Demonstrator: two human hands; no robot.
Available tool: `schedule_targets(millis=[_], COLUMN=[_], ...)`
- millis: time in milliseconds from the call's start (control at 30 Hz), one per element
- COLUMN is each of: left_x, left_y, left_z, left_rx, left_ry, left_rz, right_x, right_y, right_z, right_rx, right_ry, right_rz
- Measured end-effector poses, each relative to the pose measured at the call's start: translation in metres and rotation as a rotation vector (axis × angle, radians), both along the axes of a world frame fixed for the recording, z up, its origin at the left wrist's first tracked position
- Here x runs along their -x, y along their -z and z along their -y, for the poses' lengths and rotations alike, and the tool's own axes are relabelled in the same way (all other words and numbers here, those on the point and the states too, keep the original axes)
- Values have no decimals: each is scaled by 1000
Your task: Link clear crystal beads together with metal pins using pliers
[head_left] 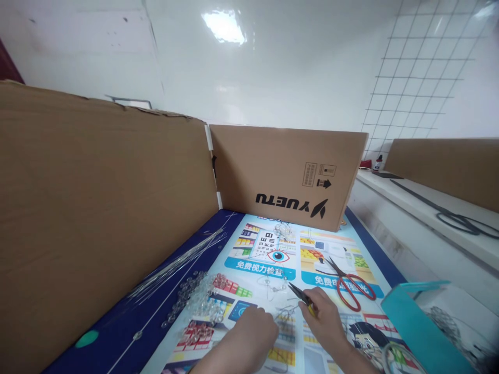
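Note:
My right hand [324, 316] is closed around a pair of pliers [302, 295] with dark jaws and yellow handles, the jaws pointing up and left. Beside it, my left hand [253, 332] is closed, knuckles up, and its fingertips are mostly hidden. Thin looped wire [287, 310] comes out at its fingers and lies between both hands. Just beyond the hands, a loop of wire with clear beads [275, 285] rests on the printed mat. Left of my left hand spreads a pile of clear beads [200, 301].
Red-handled scissors [351, 288] lie open at the right. A bundle of straight wires [183, 259] lies along the left cardboard wall [97, 208]. Another cardboard panel [288, 171] stands at the back, with a beaded wire piece [283, 228] before it. A teal box [423, 322] holds coiled wire.

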State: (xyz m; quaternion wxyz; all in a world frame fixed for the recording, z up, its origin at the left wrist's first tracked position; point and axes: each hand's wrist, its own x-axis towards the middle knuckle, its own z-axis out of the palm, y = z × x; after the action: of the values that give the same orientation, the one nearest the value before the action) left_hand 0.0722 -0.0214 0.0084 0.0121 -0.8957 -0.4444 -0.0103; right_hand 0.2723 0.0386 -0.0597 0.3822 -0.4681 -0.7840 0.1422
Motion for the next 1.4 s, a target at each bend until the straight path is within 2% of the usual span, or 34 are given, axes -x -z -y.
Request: schedule_targets(millis=[133,367,500,600,833,1000,1200,1400], left_x=[-2,-6,-9,-8,-2,-7,-9,2], left_y=[0,-26,-32,-32,-28,-24,-26,-18], left_z=[3,3,0,-1,-4,-4,-5,-10], left_rx=[12,232,286,310,241,258,263,225], left_ry=[-18,-63,-56,-50,-46,-45,-25,-25], left_rz=[1,-147,-227,-254,-168,-207,-244,-151], right_x=[0,2,2,2,3,3,3,3], right_y=[-2,-5,-7,-8,-5,-3,-5,-6], right_z=[1,2,4,4,3,4,5,4], right_rx=[-8,25,39,36,10,-15,-16,-21], right_ry=[-5,-21,-36,-49,-60,-77,-100,-122], right_rz=[7,26,34,38,48,43,50,66])
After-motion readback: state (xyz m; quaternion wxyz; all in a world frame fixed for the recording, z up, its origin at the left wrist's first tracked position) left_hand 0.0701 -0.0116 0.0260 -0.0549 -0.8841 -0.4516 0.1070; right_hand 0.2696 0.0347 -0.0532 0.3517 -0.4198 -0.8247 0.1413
